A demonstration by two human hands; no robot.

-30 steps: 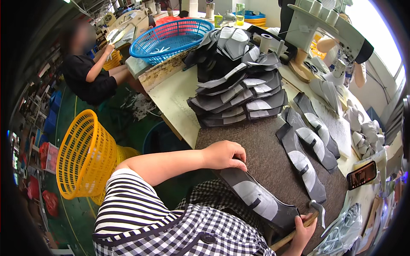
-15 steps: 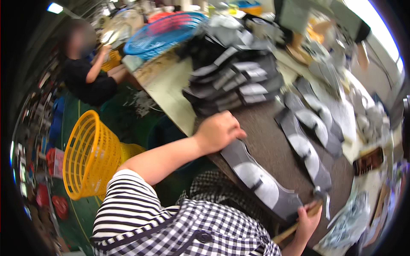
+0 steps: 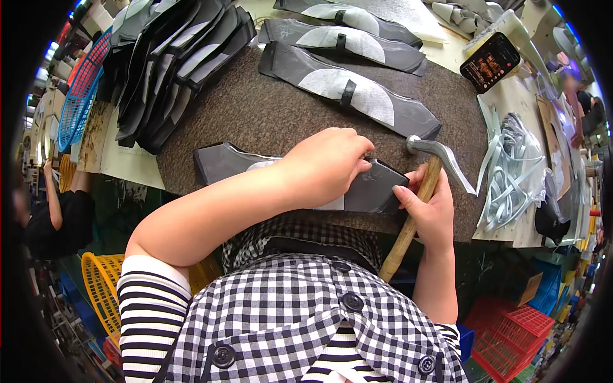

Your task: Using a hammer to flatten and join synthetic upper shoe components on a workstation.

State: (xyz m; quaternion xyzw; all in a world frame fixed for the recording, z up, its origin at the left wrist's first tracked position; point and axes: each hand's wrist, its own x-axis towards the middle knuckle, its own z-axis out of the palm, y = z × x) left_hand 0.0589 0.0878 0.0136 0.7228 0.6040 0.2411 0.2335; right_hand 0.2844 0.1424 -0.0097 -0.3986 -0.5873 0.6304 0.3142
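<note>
A dark grey, flat cut piece with a pale patch lies along the near edge of the brown work board. Bent over it, my left hand is closed on its upper edge, towards the right end; my forearm hides much of the middle. My right hand grips the wooden handle of a hammer, its metal head above the fingers, while the thumb reaches the piece's right corner. Beyond my hands lies a similar piece with a pale patch and a short black strip, with two more like it behind.
A tall stack of dark pieces rises at the far left, beside a blue basket. On the right are a phone and a bundle of pale straps. A yellow basket and red crate stand lower. Another person sits at left.
The view has swung round to the right. My left hand has gone from the piece's left end to near its right end, close to my right hand, which still holds the hammer.
</note>
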